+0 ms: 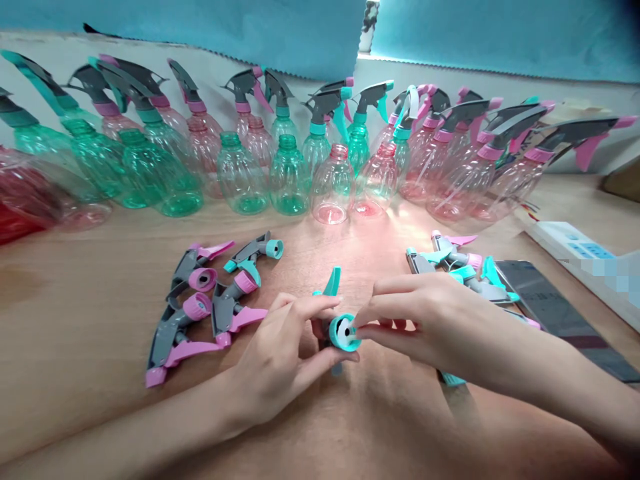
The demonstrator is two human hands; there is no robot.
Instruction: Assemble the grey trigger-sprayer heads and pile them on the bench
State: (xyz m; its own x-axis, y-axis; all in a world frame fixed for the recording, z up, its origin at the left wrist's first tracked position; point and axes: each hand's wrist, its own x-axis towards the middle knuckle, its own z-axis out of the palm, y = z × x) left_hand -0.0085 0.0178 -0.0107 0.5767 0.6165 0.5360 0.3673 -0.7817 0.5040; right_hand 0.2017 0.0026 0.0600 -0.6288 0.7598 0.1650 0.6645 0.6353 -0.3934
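Observation:
In the middle of the table, my left hand grips a trigger spray head between thumb and fingers. Its teal screw collar faces up toward me, and its teal lever points away. Inside the collar sits a white ring-shaped gasket with a dark hole at its centre. My right hand pinches at the collar's right side, thumb and forefinger at the gasket's edge. Fingers partly hide the spray head's grey body. Several loose pink-collared spray heads lie left of my left hand, with one teal-collared head beyond them.
Clear green bottles and pink bottles stand in rows at the back, some topped with spray heads. More loose spray heads lie beyond my right hand. A dark phone-like slab and a white power strip are at the right.

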